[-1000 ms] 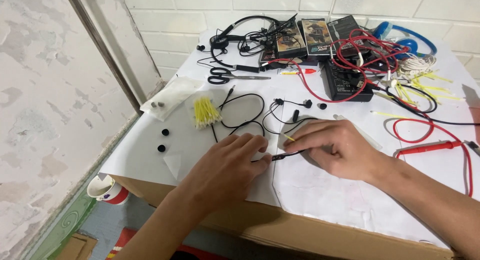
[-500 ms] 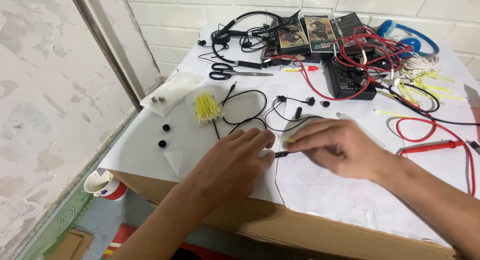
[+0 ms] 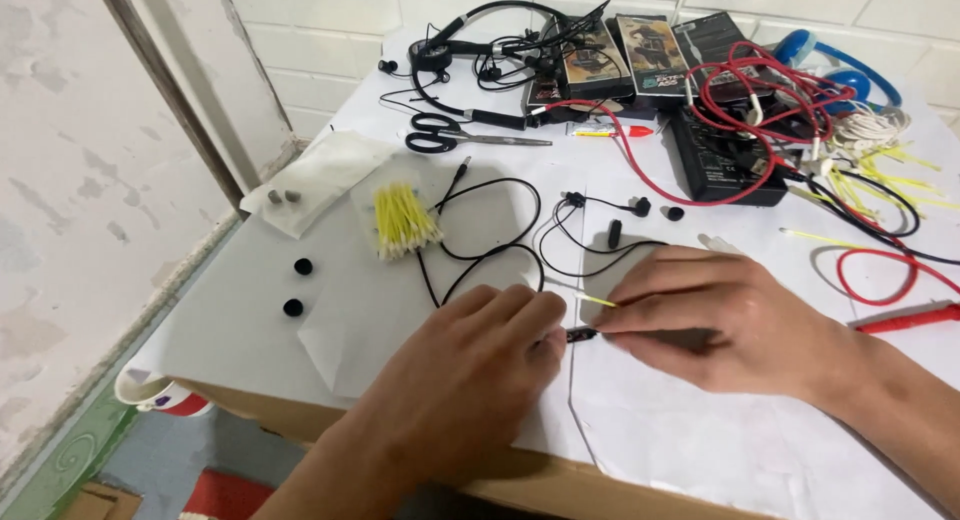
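head view looks down on a white paper-covered table (image 3: 420, 310), and low in the middle of the frame the two hands meet over a small black earphone part (image 3: 580, 334). the left hand (image 3: 470, 375) comes up from the bottom edge, knuckles up, its fingers curled together with the tips pressed down beside the part, seemingly steadying it against the paper. the right hand (image 3: 715, 315) reaches in from the lower right, its fingers drawn together in a pinch; a yellow-stemmed cotton swab (image 3: 596, 300) sticks out from its fingertips toward the left, its tip just above the part. how exactly the right fingers grip the part itself is hidden under the hand. judged from this, the step in hand is close work on the little black piece with the swab, probably wiping or poking it clean while the other hand pins it. the next move would call for a steady, light touch: keeping the part from sliding on the paper and guiding the swab tip onto it without bending the thin stem. just above the hands a black earphone cable (image 3: 480, 242) loops across the paper, with loose black earbuds (image 3: 642, 208) near the centre of the frame. a bundle of yellow swabs (image 3: 402, 220) lies left of centre, two black ear tips (image 3: 293, 307) sit further left, black-handled scissors (image 3: 450, 138) lie toward the upper middle, and red wires (image 3: 760, 90) tangle at the upper right.
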